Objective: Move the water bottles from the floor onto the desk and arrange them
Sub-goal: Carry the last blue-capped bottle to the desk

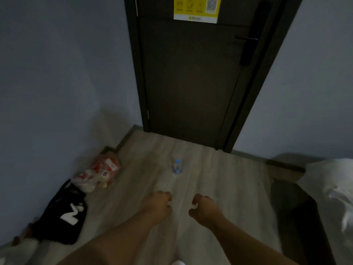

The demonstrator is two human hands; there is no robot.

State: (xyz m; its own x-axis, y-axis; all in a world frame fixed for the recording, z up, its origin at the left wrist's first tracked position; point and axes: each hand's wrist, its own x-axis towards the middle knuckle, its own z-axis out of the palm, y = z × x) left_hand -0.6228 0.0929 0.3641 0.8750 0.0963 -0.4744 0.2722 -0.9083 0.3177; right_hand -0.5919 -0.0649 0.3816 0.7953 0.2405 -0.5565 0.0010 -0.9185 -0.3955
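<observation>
One small clear water bottle with a blue cap stands upright on the pale wood floor, a short way in front of a dark door. My left hand and my right hand hang side by side above the floor, nearer to me than the bottle. Both have loosely curled fingers and hold nothing. No desk is in view.
A dark closed door with a yellow notice fills the far wall. A red and white plastic bag and a black bag lie along the left wall. A bed with white bedding stands at the right.
</observation>
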